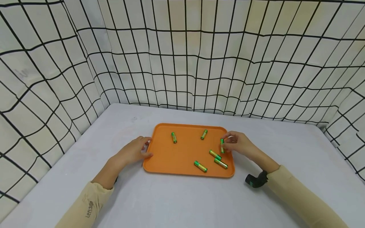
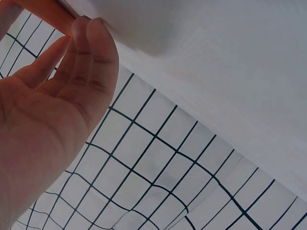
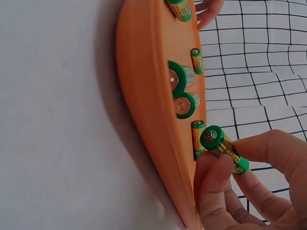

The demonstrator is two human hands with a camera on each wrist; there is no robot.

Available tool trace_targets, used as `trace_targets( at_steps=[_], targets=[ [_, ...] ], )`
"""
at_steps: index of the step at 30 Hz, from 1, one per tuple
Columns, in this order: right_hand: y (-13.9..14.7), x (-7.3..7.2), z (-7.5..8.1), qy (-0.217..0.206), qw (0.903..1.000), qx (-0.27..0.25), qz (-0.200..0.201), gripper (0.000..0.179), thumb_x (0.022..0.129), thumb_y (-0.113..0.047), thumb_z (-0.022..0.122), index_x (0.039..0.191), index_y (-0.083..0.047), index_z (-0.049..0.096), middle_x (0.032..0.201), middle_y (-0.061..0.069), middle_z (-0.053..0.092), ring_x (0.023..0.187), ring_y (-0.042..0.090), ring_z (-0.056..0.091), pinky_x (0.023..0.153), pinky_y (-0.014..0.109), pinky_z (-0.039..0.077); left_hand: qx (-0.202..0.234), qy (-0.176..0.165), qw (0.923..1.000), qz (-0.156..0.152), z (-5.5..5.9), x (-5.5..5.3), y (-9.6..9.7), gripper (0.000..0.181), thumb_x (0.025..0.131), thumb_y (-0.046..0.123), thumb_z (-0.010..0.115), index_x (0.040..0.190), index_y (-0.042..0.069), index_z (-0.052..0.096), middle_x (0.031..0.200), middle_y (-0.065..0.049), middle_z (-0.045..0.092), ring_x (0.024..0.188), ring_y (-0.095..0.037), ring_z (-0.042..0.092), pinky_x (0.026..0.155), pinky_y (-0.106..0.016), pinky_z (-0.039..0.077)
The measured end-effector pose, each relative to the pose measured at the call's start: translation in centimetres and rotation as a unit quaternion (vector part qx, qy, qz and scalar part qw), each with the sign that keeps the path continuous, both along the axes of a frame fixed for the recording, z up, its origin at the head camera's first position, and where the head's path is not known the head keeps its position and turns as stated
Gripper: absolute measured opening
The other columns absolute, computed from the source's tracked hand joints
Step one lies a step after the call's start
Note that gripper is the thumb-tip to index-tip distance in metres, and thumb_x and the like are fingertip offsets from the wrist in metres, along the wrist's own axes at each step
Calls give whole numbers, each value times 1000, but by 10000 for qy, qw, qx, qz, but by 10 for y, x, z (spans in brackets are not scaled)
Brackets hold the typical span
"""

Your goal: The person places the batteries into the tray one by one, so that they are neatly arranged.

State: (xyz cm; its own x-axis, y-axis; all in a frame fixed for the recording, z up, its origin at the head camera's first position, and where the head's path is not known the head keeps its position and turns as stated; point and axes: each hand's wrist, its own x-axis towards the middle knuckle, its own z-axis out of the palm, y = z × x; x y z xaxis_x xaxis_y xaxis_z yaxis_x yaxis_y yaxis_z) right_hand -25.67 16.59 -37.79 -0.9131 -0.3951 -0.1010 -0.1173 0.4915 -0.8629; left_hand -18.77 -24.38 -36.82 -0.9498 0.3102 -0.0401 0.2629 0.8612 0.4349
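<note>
An orange tray (image 1: 182, 152) lies on the white table. At its left end, the left hand (image 1: 135, 149) grips the rim, the thumb nearer the front edge and the fingers farther back; the left wrist view shows those fingers bent at the orange edge (image 2: 48, 17). Over the tray's right end, the right hand (image 1: 238, 144) pinches a green and gold battery (image 3: 225, 148) between thumb and fingers. Several similar batteries lie in the tray: one battery (image 1: 174, 137) at back left, another (image 1: 204, 134) at back right, and a battery (image 1: 201, 166) near the front rim.
Two batteries, a rear one (image 1: 215, 154) and a front one (image 1: 220, 163), lie close together in the tray's right part. White walls with a black grid net (image 1: 185, 63) enclose the table's back and sides. A black wrist device (image 1: 256, 180) sits by the right sleeve.
</note>
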Motion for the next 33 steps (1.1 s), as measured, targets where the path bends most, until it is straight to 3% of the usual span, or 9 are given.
trace_targets(
  at_steps=[9, 25, 33],
  targets=[
    [-6, -9, -2, -161, 9997, -144, 142, 36, 89, -7, 69, 119, 8, 55, 90, 11, 65, 71, 13, 64, 70, 27, 56, -34, 0, 10000, -24, 1, -3, 3, 64, 89, 25, 72, 138, -7, 45, 115, -18, 57, 100, -30, 56, 88, -47, 46],
    [-17, -19, 2, -156, 9974, 591, 386, 31, 88, -9, 68, 115, 5, 59, 83, 7, 65, 66, 14, 59, 65, 25, 50, -4, 10, 10000, -23, 4, -3, 4, 64, 89, 24, 72, 137, -7, 45, 115, -19, 57, 103, -33, 56, 90, -49, 46],
    [-19, -20, 1, -266, 9966, 598, 496, 30, 88, -10, 69, 112, 5, 60, 80, 6, 63, 65, 13, 59, 66, 26, 49, -1, 7, 10000, 2, 2, 0, 2, 64, 89, 25, 72, 137, -8, 46, 114, -19, 57, 99, -31, 57, 88, -48, 47]
  ],
)
